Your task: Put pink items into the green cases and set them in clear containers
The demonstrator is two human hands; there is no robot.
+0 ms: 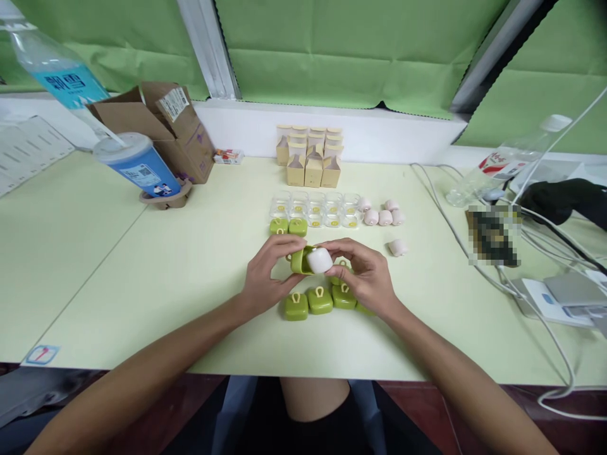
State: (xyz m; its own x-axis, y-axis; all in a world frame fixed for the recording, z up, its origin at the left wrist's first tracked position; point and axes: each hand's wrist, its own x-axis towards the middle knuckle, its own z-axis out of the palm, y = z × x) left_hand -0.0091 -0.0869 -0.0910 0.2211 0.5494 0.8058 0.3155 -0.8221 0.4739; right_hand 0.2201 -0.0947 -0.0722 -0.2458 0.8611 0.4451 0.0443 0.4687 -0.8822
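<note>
My left hand (271,273) grips a glossy green rounded case (298,260) that has a small yellow loop and is turned with its mouth to the right. Between the fingers of my right hand (363,273) is a smooth white rounded piece (320,260), held right at that mouth. How deep it sits inside, I cannot tell. Just below my hands, several more green cases (320,300) stand in a row with loops upward, some partly hidden by my right hand. Two green cases (298,226) sit beyond my left hand, beside clear plastic containers (316,205) with yellow marks.
Several pale pink rounded pieces (385,217) lie right of the containers, one pink piece (397,247) nearer. Small open cardboard boxes (313,167) stand by the wall. At left are a blue cup (142,167) and a carton (190,142); at right, a bottle (502,167) and cables (446,208).
</note>
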